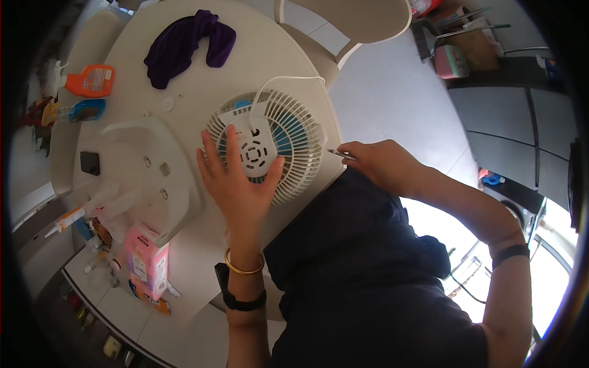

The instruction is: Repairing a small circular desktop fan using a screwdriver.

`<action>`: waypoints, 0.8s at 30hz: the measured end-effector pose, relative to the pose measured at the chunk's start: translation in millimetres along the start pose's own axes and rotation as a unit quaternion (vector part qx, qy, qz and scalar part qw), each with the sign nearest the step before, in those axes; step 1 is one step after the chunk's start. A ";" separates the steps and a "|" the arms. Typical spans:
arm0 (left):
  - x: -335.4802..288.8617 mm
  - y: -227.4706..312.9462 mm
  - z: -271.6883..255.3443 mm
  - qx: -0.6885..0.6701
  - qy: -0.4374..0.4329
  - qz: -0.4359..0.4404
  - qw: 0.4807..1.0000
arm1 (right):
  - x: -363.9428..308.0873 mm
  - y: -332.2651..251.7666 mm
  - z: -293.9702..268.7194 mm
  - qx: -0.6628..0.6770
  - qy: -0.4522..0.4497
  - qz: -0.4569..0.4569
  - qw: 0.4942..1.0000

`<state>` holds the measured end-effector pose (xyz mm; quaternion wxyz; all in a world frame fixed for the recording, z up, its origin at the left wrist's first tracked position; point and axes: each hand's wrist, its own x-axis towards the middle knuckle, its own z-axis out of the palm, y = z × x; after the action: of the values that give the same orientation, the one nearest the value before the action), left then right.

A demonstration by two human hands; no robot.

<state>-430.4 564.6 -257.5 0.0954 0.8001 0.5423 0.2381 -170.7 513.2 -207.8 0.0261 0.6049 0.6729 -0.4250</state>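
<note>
A white fan head (294,132) lies face down on the table, its round wire-like cage showing blue blades inside. My left hand (239,178) rests over its back housing, fingers spread wide. In my right hand (380,162), at the cage's right edge, is a small, slim metal tool (341,154), perhaps a screwdriver; its tip points at the rim. A white cord (282,78) runs from the housing over the table's far side. Left of the fan lies a large white plastic base (178,178) with slots in it.
A purple cloth (190,46) lies at the far side of the table (132,46). Along the left are an orange spray bottle (92,81), a blue spray bottle (86,110) and a black phone (90,163). A pink box (147,260) stands near left. Chairs (362,18) surround the table.
</note>
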 end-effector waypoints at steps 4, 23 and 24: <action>-2.6 26.4 11.3 0.012 0.011 -0.047 0.999 | -2.9 21.7 10.3 -0.007 0.002 -0.015 1.000; -4.6 37.1 17.8 0.026 0.010 -0.071 0.997 | -2.0 14.8 7.4 -0.198 0.127 -0.076 0.969; -4.1 38.1 16.6 0.026 0.011 -0.073 0.997 | -0.1 14.3 9.2 -0.201 0.141 -0.097 0.965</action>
<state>-392.2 547.6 -257.4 0.0861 0.7578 0.6065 0.2248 -163.2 506.2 -221.4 0.0103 0.5730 0.7967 -0.1919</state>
